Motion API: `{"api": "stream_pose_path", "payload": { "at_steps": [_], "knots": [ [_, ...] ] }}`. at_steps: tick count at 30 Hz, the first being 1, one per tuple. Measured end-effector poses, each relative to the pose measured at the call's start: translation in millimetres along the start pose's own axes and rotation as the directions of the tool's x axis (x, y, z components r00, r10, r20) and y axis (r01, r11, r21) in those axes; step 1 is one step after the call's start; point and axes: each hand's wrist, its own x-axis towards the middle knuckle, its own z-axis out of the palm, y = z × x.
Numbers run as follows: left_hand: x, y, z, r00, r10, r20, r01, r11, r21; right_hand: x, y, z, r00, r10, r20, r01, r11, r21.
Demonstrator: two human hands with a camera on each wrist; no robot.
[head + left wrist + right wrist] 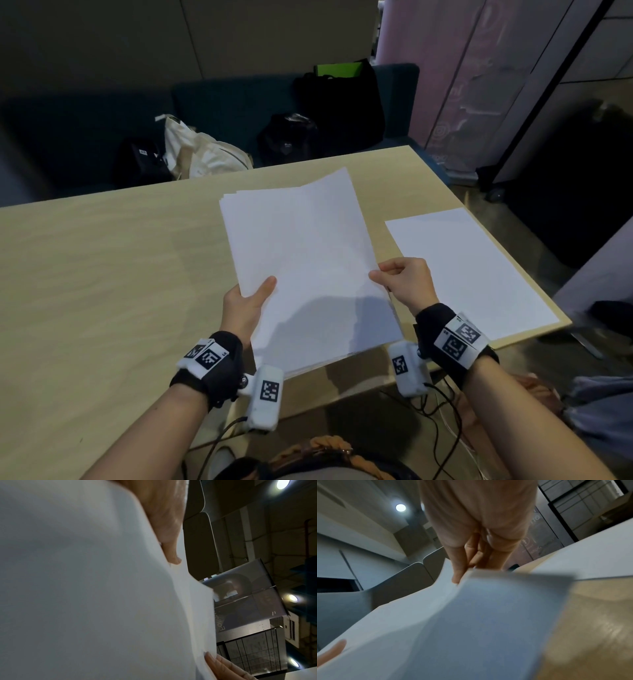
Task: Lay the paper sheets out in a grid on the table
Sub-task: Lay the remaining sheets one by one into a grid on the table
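A stack of white paper sheets (308, 263) is held above the light wooden table (102, 274), near its middle front. My left hand (248, 301) grips the stack's left edge, thumb on top. My right hand (402, 277) pinches the right edge of the top sheet (488, 615), which lifts slightly off the rest. One single white sheet (469, 270) lies flat on the table at the right, close to the right edge. The left wrist view is mostly filled by the stack (85, 588), with my thumb (171, 536) lying on it.
The table's left half is bare wood. Beyond the far edge stands a dark bench (222, 113) with a white tote bag (198, 150) and black bags (339, 109). A pink banner (455, 68) and a dark case (582, 178) stand at the right.
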Motion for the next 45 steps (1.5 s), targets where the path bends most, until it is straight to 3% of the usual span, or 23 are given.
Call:
{"api": "stream_pose_path", "payload": {
  "at_steps": [7, 12, 21, 30, 34, 37, 41, 45],
  "knots": [
    [3.0, 1.6, -13.9, 1.000, 0.020, -0.007, -0.020, 1.000, 0.021, 7.6, 5.9, 4.4, 0.997, -0.016, -0.074, 0.016, 1.000, -0.004],
    [7.9, 1.2, -43.4, 0.996, 0.029, -0.085, -0.028, 1.000, 0.007, 12.9, 15.5, -6.0, 0.985, 0.034, -0.171, -0.036, 0.999, -0.013],
    [11.9, 5.0, -100.3, 0.961, 0.088, -0.261, -0.087, 0.996, 0.015, 5.3, 43.1, -1.2, 0.981, 0.110, -0.159, -0.154, 0.943, -0.296],
    [12.9, 8.0, -122.2, 0.954, 0.071, -0.291, -0.082, 0.996, -0.026, -6.2, 40.8, 1.0, 0.971, 0.151, -0.184, -0.216, 0.886, -0.410],
    [12.3, 7.9, -125.1, 0.958, 0.054, -0.283, -0.068, 0.997, -0.041, -7.6, 36.1, -4.4, 0.978, 0.155, -0.141, -0.206, 0.831, -0.517],
    [11.4, 6.2, -123.5, 0.960, 0.053, -0.277, -0.065, 0.997, -0.036, -12.0, 27.7, -1.3, 0.993, 0.068, -0.094, -0.112, 0.784, -0.611],
    [10.1, 1.1, -116.2, 0.966, 0.038, -0.258, -0.048, 0.998, -0.032, -27.8, 12.0, 20.2, 0.988, -0.040, 0.151, 0.136, 0.697, -0.704],
    [8.2, -2.7, -107.5, 0.973, 0.025, -0.231, -0.035, 0.999, -0.037, -42.7, 9.8, 43.8, 0.930, 0.091, 0.355, 0.228, 0.617, -0.753]
  ]
}}
